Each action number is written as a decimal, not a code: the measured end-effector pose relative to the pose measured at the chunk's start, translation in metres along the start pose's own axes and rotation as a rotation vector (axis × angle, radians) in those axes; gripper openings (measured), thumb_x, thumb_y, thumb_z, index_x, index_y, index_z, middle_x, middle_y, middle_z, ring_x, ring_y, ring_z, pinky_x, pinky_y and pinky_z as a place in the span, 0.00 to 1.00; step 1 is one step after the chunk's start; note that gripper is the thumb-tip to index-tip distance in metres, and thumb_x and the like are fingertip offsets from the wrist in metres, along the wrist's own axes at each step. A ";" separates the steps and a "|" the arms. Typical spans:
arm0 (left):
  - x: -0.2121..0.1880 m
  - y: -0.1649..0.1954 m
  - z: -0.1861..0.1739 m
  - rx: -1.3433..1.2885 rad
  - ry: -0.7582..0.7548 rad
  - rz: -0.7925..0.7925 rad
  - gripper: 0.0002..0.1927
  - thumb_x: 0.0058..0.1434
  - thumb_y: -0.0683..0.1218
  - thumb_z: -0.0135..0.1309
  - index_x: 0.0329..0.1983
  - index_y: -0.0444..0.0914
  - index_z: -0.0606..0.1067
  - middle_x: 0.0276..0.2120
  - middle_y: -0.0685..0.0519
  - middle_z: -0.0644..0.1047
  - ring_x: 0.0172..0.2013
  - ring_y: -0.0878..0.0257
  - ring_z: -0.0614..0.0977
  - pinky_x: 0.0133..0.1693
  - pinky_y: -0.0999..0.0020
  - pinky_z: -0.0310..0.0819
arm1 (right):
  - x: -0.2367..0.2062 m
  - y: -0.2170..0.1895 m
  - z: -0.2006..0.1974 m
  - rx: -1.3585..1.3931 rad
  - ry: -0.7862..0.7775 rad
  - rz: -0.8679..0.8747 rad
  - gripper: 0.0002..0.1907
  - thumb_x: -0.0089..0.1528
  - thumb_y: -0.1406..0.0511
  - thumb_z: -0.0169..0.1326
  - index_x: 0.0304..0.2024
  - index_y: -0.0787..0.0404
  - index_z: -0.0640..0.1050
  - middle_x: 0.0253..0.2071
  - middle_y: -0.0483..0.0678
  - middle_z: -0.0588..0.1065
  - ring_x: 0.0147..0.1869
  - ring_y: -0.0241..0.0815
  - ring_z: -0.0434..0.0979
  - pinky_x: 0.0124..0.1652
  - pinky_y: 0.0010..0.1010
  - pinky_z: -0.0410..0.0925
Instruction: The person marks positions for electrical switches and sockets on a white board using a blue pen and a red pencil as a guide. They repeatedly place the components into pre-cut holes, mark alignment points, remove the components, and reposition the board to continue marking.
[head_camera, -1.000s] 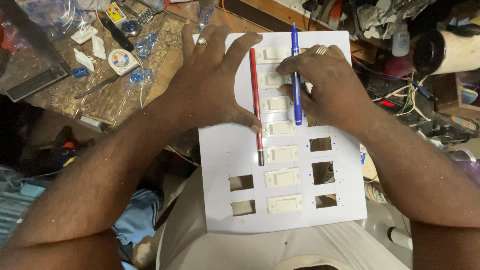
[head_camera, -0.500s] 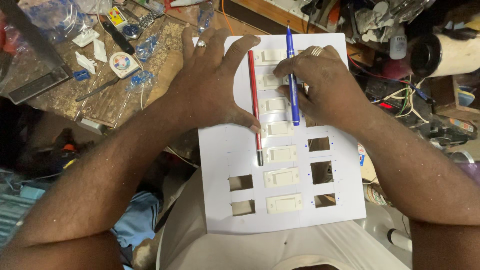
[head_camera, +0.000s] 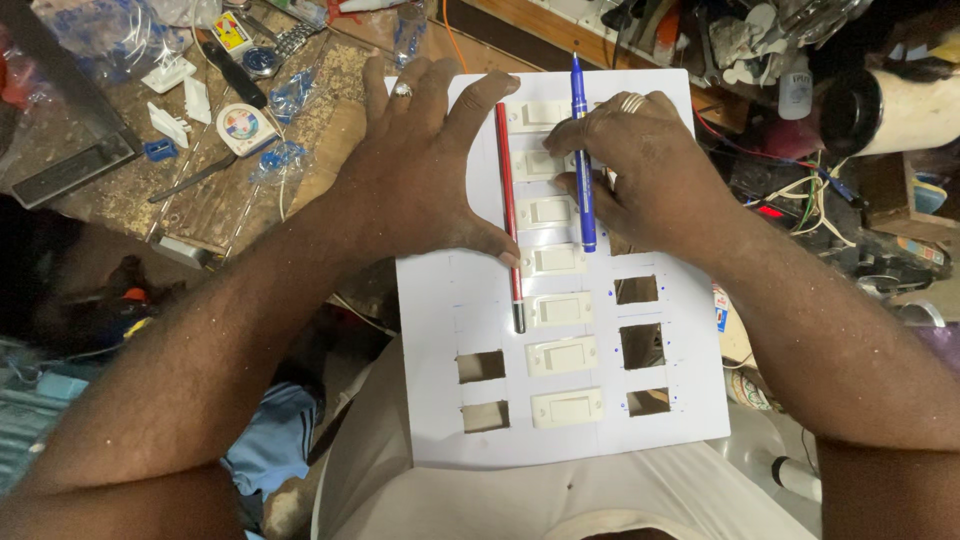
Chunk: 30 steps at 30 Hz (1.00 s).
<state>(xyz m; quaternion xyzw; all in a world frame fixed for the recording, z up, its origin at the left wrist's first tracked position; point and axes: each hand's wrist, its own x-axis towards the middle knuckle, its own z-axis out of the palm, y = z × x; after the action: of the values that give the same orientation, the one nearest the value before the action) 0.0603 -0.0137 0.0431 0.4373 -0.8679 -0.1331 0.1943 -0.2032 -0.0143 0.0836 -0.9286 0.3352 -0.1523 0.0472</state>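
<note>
Board (head_camera: 440, 420), white with square cutouts and a column of cream switches (head_camera: 560, 310), lies on the lap. Left hand (head_camera: 420, 170) lies flat, fingers spread, thumb against red pen (head_camera: 508, 215). Right hand (head_camera: 640, 165) pinches blue pen (head_camera: 580, 150) against the switches. Beyond: cluttered workbench (head_camera: 200, 200).

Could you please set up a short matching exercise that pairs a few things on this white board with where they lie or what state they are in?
Things:
1. red pen
2. blue pen
3. left hand
4. square cut-outs

Places or states:
A. empty holes near the bottom of the white board
B. held by the right hand
C. pressed flat on the board
D. lying left of the column of white switches

Pairs: 1-D, 2-B, 3-C, 4-A
</note>
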 end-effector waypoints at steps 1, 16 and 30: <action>0.001 0.000 0.000 -0.001 0.009 0.004 0.75 0.30 0.81 0.69 0.74 0.45 0.50 0.63 0.24 0.55 0.68 0.24 0.48 0.63 0.25 0.25 | -0.001 0.002 -0.001 -0.005 0.001 0.002 0.17 0.59 0.69 0.66 0.50 0.56 0.78 0.51 0.43 0.81 0.52 0.43 0.77 0.54 0.40 0.63; 0.002 0.001 -0.004 -0.008 0.043 0.031 0.75 0.30 0.83 0.69 0.74 0.43 0.52 0.62 0.26 0.58 0.67 0.24 0.52 0.63 0.23 0.28 | 0.022 0.027 0.000 -0.005 0.062 0.027 0.16 0.64 0.63 0.67 0.51 0.56 0.76 0.45 0.44 0.79 0.51 0.48 0.78 0.56 0.45 0.63; 0.003 0.005 -0.006 -0.019 0.005 -0.011 0.75 0.28 0.80 0.71 0.74 0.44 0.52 0.63 0.26 0.57 0.68 0.25 0.50 0.63 0.25 0.26 | 0.020 0.029 0.000 -0.005 0.078 0.002 0.17 0.64 0.64 0.66 0.53 0.56 0.76 0.51 0.45 0.79 0.54 0.50 0.78 0.57 0.46 0.64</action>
<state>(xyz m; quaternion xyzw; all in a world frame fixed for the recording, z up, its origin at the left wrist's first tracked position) 0.0582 -0.0140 0.0511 0.4406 -0.8637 -0.1415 0.1997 -0.2060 -0.0493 0.0831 -0.9216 0.3383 -0.1875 0.0317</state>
